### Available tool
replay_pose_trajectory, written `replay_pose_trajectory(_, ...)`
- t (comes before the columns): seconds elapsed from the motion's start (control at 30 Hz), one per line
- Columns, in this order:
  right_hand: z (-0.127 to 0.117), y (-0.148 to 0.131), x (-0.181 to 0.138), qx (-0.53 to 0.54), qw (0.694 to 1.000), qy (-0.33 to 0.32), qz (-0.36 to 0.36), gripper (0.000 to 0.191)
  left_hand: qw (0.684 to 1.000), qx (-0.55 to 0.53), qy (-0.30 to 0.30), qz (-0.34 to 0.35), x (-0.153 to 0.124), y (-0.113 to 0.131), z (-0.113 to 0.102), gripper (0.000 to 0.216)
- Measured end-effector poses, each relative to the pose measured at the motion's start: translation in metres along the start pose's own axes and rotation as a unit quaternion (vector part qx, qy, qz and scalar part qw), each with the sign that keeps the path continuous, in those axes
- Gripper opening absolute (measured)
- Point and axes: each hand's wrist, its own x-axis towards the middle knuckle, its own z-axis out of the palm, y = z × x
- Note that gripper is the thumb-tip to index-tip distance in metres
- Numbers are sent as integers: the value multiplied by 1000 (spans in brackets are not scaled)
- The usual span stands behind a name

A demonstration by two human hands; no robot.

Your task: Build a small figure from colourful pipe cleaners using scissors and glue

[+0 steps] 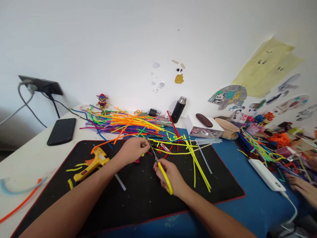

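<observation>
My left hand [133, 148] is closed in a pinch on a thin yellow-green pipe cleaner [173, 142] over the black mat [138, 195]. My right hand [170, 177] grips yellow-handled scissors [162, 172], whose blades point up toward the left fingers. Loose yellow pipe cleaners [198, 165] lie scattered just right of both hands. A big heap of many-coloured pipe cleaners [123, 124] lies behind my left hand.
A yellow glue gun [92, 163] lies left on the mat. A black phone [61, 131], a small toy figure [102, 100], a black flask [178, 109], a white box [203, 127], a bowl [226, 127] and a white power bank [267, 174] stand around. Another person's hand [303, 188] rests at right.
</observation>
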Motion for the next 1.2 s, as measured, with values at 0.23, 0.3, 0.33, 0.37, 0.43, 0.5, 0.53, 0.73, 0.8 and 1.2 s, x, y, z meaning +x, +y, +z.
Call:
replay_pose_trajectory(0.23,-1,1,2,-15,1000,4,8,14,1000,9,-11,1,-1,2,-1,23)
replay_pose_trajectory(0.3,-2,2,3,-25,1000,7,10,12,1000,11,-18,1,-1,3,-2,24)
replay_pose_trajectory(0.33,-2,2,3,-29,999,8,12,12,1000,13,-21,1,-1,3,-2,25)
replay_pose_trajectory(0.37,-2,2,3,-32,999,9,15,12,1000,15,-22,2,-1,3,-2,25)
replay_pose_trajectory(0.43,-1,1,3,-39,999,13,20,13,1000,20,-19,4,-1,2,-1,26)
replay_pose_trajectory(0.5,-1,-1,2,-45,999,15,24,14,1000,23,-14,6,-1,1,0,26)
replay_pose_trajectory(0.53,0,-2,1,-47,998,16,25,14,1000,22,-11,6,0,0,0,25)
replay_pose_trajectory(0.73,0,-5,-1,-47,998,8,32,16,1000,21,0,14,0,0,0,25)
replay_pose_trajectory(0.8,-1,-5,-1,-47,999,5,27,17,1000,22,-1,14,0,0,0,25)
replay_pose_trajectory(1.2,-1,-2,1,-53,998,13,21,23,1000,27,-1,6,0,1,1,25)
